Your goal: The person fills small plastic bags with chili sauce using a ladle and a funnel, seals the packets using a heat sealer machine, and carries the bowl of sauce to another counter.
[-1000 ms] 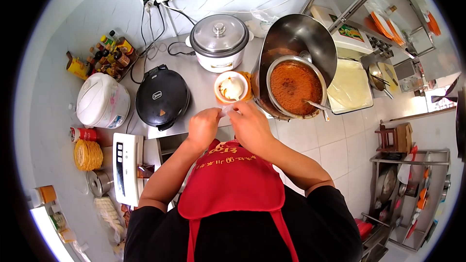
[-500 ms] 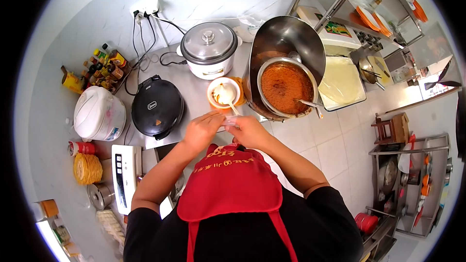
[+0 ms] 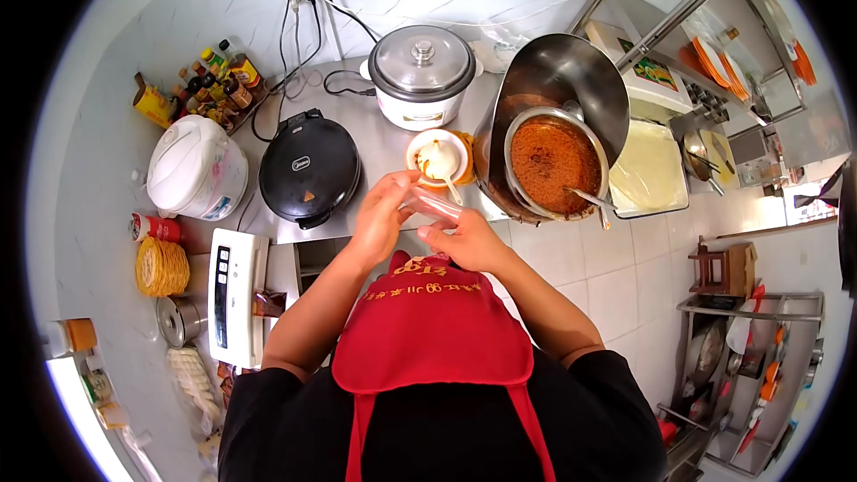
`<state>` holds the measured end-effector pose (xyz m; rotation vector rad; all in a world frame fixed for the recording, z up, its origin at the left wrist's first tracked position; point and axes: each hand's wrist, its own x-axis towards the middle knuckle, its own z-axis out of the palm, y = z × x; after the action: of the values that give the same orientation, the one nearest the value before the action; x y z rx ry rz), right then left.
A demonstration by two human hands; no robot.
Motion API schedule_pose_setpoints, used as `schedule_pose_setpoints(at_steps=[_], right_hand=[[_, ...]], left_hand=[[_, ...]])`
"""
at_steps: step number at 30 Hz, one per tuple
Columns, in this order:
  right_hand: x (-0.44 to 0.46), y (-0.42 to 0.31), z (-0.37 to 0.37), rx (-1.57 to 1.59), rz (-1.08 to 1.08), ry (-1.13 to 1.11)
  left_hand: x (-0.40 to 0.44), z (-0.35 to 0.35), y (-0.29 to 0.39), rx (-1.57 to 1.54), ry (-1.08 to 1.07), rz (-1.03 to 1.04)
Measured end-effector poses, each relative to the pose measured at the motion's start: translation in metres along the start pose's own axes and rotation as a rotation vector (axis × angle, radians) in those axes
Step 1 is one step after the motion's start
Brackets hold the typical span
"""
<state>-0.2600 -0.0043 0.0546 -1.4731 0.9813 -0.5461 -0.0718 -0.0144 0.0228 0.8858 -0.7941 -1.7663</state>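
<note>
My right hand (image 3: 469,239) pinches clear plastic (image 3: 435,207), now spread wider, more opened out; my left hand's (image 3: 378,221) grip I can't tell.

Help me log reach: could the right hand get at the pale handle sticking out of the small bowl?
Probably yes: the pale handle points toward the right hand, with nothing solid seen between. The clear plastic touching that hand may hinder it.

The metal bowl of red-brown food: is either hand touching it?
No, the left hand and right hand are at some clear plastic, apart from the metal bowl.
</note>
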Motion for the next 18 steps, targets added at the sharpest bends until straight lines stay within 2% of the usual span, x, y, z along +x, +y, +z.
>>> schedule_pose_setpoints(at_steps=[2, 4, 6, 8, 10, 13, 15, 16, 18], right_hand=[[0.002, -0.005, -0.001, -0.062, -0.012, -0.023], [0.003, 0.001, 0.002, -0.121, -0.023, -0.043], [0.008, 0.009, 0.009, -0.139, -0.320, 0.059], [0.000, -0.002, 0.012, -0.044, -0.259, 0.048], [-0.002, -0.008, 0.010, 0.051, -0.195, 0.038], [-0.002, -0.002, 0.005, -0.040, -0.140, 0.103], [0.000, 0.006, 0.005, -0.355, -0.342, 0.201], [0.001, 0.004, 0.005, -0.354, -0.338, 0.202], [0.001, -0.001, 0.006, -0.603, -0.179, 0.156]], left_hand=[[0.001, 0.006, -0.003, -0.025, 0.028, 0.014], [0.003, 0.016, -0.004, -0.125, 0.128, 0.118], [-0.002, 0.024, 0.005, -0.222, 0.092, 0.096], [0.000, 0.025, 0.003, -0.320, 0.055, 0.074], [0.007, 0.022, -0.008, -0.221, 0.100, 0.269], [0.003, 0.019, -0.010, -0.242, 0.114, 0.173], [0.002, 0.022, -0.007, -0.285, 0.159, 0.105], [0.001, 0.023, -0.006, -0.330, 0.206, 0.043], [0.004, 0.027, -0.009, -0.348, 0.236, 0.010]])
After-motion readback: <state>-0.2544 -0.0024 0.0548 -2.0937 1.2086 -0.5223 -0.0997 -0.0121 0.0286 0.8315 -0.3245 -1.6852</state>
